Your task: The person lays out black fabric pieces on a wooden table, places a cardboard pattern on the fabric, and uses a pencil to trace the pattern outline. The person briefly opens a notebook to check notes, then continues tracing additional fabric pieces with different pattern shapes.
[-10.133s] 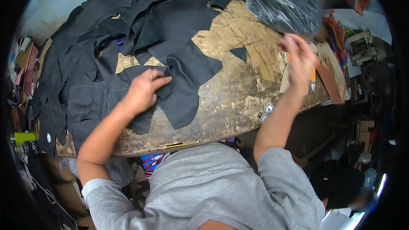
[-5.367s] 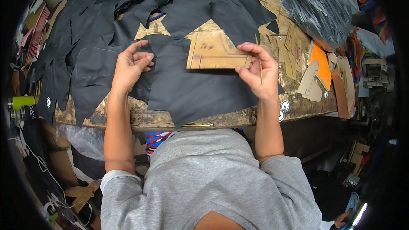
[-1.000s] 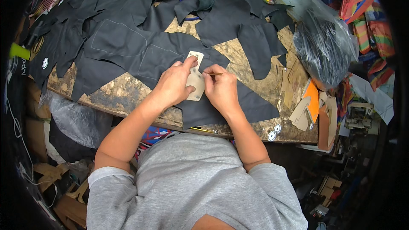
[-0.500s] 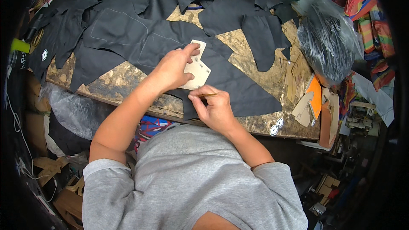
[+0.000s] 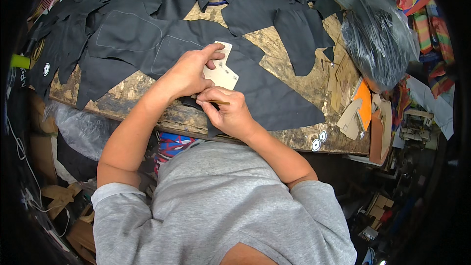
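Observation:
A cream card template (image 5: 223, 77) with a notched edge and small dark marks lies on black leather-like sheet (image 5: 279, 95). My left hand (image 5: 189, 71) presses on the template, its thumb and fingers spread apart, with fingertips near the far end. Just nearer to me, my right hand (image 5: 229, 112) pinches a thin gold-brown pen (image 5: 220, 102). The pen's tip is hidden by the fingers, close to the template's near left edge and the left thumb. Pale drawn outlines (image 5: 128, 30) show on the black material left of the template.
Other black pieces (image 5: 257, 2) cover much of the worn wooden table (image 5: 274, 44). At the right stand a clear plastic bag (image 5: 375, 44) of dark material, card pieces (image 5: 350, 120) and an orange sheet (image 5: 363, 103). The table's front edge runs close to my body.
My right hand has moved left with the pen along the template's near edge, toward the left thumb. The left hand stays on the template; the whole view has shifted slightly.

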The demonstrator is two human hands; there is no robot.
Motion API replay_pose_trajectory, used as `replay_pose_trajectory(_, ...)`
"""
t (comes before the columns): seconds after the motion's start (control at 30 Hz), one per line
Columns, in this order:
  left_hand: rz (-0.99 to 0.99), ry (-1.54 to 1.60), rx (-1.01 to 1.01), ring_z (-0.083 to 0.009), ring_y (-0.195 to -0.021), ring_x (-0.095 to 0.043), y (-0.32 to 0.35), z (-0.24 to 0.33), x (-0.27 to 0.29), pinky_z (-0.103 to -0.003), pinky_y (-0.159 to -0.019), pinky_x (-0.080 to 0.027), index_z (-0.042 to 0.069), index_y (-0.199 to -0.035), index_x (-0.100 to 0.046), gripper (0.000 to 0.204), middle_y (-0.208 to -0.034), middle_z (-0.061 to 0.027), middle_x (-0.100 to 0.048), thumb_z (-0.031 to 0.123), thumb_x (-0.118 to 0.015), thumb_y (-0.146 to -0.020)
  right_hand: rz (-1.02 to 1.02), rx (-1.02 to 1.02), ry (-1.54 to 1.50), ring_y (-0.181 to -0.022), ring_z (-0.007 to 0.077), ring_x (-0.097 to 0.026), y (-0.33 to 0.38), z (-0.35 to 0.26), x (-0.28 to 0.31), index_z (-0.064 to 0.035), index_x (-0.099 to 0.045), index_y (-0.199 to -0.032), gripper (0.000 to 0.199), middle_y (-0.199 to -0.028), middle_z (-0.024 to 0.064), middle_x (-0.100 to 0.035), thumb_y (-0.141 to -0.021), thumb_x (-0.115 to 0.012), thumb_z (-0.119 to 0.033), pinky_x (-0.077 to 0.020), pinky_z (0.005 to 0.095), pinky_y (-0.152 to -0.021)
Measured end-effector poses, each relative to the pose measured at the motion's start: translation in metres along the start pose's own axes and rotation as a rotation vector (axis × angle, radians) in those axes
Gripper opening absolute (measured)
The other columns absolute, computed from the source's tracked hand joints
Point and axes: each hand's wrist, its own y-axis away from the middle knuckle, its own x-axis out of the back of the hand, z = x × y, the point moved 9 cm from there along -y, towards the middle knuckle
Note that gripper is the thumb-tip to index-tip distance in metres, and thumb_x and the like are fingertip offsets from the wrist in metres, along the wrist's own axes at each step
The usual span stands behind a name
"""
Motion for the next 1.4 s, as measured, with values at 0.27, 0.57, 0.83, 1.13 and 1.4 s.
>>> replay_pose_trajectory(0.27, 0.040, -0.057, -0.080, -0.0214, -0.092, -0.058, 0.003, 0.004, 0.000, -0.028, -0.072, -0.051, 0.004, -0.134, -0.043, 0.076, -0.126, -0.0127, -0.058, -0.002, -0.072, -0.064, 0.180, -0.210, 0.160, -0.071, 0.0142, -0.065, 0.025, 0.023, 0.064, 0.0038, -0.064, -0.084, 0.004, -0.080, 0.0095, -0.065, -0.080, -0.063, 0.003, -0.0513, 0.0243, -0.062)
replay_pose_trajectory(0.57, 0.473, -0.877, 0.110, -0.0307, -0.140, -0.021, 0.012, -0.037, 0.075, -0.072, -0.101, -0.009, 0.019, -0.137, -0.045, 0.091, -0.150, -0.0126, -0.028, 0.068, -0.068, -0.063, 0.519, -0.157, -0.011, -0.090, 0.0191, -0.066, 0.047, 0.065, 0.102, 0.0071, -0.061, -0.104, 0.016, -0.093, 0.0144, -0.066, -0.094, -0.052, -0.003, -0.0508, 0.0273, -0.081)
replay_pose_trajectory(0.83, 0.647, -1.023, -0.173, -0.0223, -0.078, -0.060, -0.020, -0.030, 0.119, -0.040, -0.077, -0.043, 0.014, -0.101, -0.064, 0.063, -0.084, -0.0075, -0.063, 0.066, -0.070, -0.064, 0.653, -0.234, -0.029, -0.089, 0.0175, -0.065, 0.060, 0.078, 0.129, 0.0060, -0.061, -0.106, 0.021, -0.093, 0.0136, -0.068, -0.097, -0.050, -0.009, -0.0492, 0.0270, -0.084)
replay_pose_trajectory(1.13, 0.987, -1.235, -0.248, -0.0233, -0.063, -0.056, 0.020, 0.016, 0.214, -0.036, -0.060, -0.046, 0.008, -0.093, -0.063, 0.049, -0.070, -0.0063, -0.058, 0.049, -0.077, -0.068, 0.692, -0.259, 0.029, -0.088, 0.0161, -0.064, 0.064, 0.077, 0.139, 0.0055, -0.062, -0.105, 0.019, -0.093, 0.0122, -0.067, -0.095, -0.052, -0.007, -0.0493, 0.0260, -0.081)
replay_pose_trajectory(1.4, 0.464, -0.522, 0.034, -0.0320, -0.083, -0.060, 0.016, 0.021, 0.010, -0.040, -0.080, -0.048, 0.005, -0.136, -0.036, 0.093, -0.095, -0.0186, -0.060, 0.042, -0.081, -0.065, 0.361, -0.133, -0.118, -0.080, 0.0210, -0.066, 0.021, 0.052, 0.070, 0.0044, -0.064, -0.101, 0.015, -0.091, 0.0158, -0.067, -0.089, -0.059, -0.003, -0.0511, 0.0273, -0.070)
